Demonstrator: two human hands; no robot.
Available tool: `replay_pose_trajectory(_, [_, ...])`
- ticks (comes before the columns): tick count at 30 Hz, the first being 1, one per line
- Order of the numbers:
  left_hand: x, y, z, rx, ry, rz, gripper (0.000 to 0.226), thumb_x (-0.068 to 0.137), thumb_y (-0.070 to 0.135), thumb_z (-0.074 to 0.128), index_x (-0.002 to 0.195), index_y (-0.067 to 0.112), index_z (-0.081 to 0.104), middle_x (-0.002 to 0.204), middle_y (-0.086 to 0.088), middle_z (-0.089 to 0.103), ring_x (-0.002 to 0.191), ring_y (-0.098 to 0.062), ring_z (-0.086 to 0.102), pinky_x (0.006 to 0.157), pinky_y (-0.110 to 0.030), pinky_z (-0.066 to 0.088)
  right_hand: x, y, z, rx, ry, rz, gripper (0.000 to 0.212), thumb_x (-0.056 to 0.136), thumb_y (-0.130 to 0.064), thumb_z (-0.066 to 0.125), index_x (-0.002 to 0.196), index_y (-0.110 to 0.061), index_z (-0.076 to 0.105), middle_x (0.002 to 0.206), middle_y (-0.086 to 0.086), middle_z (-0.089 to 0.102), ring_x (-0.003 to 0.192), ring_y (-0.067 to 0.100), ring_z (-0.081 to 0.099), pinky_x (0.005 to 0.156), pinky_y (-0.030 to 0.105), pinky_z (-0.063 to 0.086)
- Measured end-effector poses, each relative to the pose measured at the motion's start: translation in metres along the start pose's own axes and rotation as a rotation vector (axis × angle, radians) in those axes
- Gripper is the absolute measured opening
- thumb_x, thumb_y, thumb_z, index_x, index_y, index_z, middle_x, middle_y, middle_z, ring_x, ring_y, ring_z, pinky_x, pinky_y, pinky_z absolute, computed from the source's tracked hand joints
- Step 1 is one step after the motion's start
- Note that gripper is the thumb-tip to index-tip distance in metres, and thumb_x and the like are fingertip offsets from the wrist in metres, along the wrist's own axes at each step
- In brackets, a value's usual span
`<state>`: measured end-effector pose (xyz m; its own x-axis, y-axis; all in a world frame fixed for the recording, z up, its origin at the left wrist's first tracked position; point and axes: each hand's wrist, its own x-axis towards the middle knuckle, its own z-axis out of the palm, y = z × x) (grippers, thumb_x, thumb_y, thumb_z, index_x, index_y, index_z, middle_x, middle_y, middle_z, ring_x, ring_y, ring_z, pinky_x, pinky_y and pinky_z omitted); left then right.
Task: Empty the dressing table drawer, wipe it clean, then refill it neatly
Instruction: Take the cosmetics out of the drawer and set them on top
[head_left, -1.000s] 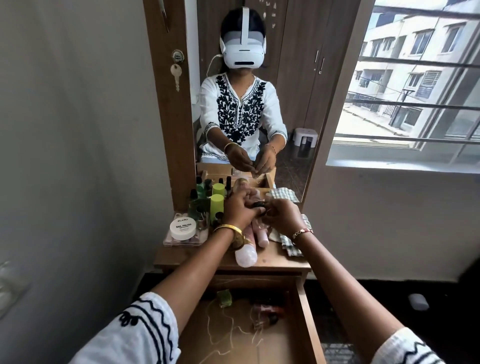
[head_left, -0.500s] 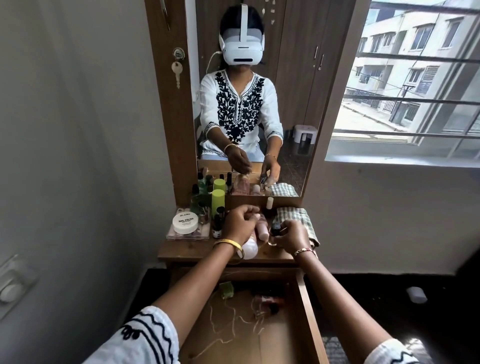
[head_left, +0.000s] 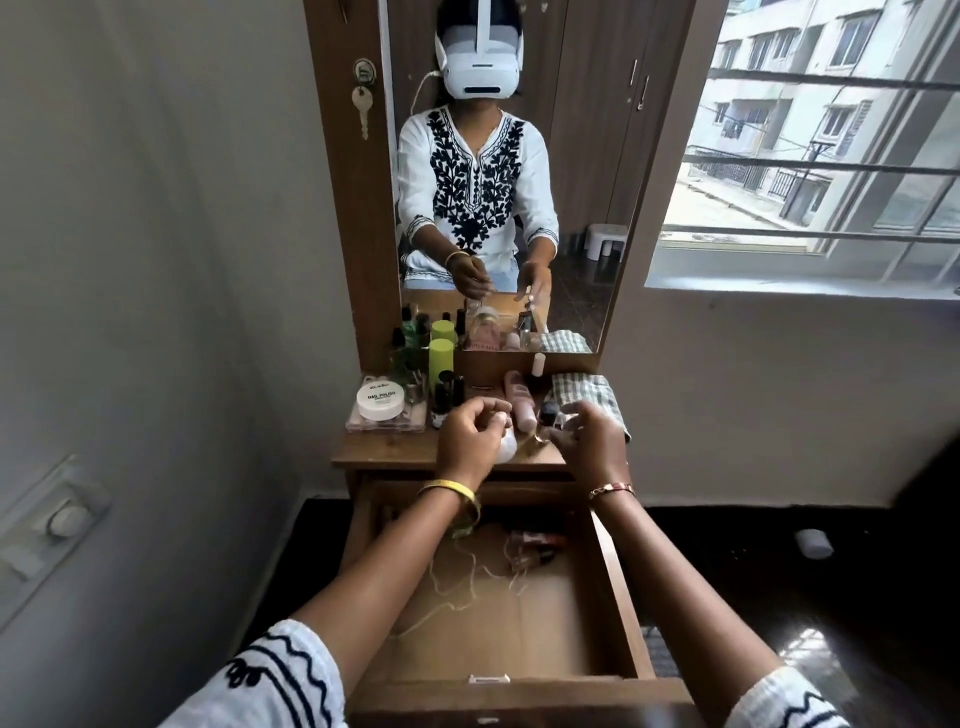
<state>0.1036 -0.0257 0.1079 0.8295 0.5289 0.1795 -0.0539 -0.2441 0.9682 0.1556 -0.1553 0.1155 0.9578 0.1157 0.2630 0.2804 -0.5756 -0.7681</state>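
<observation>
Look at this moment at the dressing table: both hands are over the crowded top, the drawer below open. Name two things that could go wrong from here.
1. The left hand and right hand work among crowded bottles; a nudge might send the white bottle, lying at the tabletop's front edge, into the open drawer.
2. Loose thread and small items remain in the drawer; wiping now could tangle or smear them.

Bottles (head_left: 441, 364) left of cloth (head_left: 584, 392)

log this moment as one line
stage: emptying | drawer: open, string and small items left inside | hands: left curled, right over tabletop clutter by checked cloth | wiping: not begun
</observation>
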Motion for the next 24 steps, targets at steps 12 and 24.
replay_pose_trajectory(12, [-0.078,-0.078,-0.003,-0.087,0.041,-0.258,0.033,0.085,-0.002,0.051,0.068,0.025,0.058,0.062,0.001,0.060,0.046,0.004,0.054,0.057,-0.025,0.043,-0.089,0.070,0.040,-0.099,-0.331,0.373,0.022,0.088,-0.006,0.054,0.107,-0.002,0.065,0.111,0.016,0.066,0.106,0.032,0.060,0.086,0.029,0.046])
replay_pose_trajectory(24, [-0.097,-0.106,-0.013,0.261,-0.120,-0.247,0.013,0.085,0.007,0.054,0.087,0.012,0.067,0.076,-0.004,0.061,0.068,-0.018,0.055,0.067,-0.030,0.049,-0.075,0.091,0.057,-0.462,-0.425,0.193,0.030,0.094,-0.001,0.031,0.119,0.005,0.047,0.130,0.025,0.039,0.112,0.042,0.051,0.096,0.041,0.039])
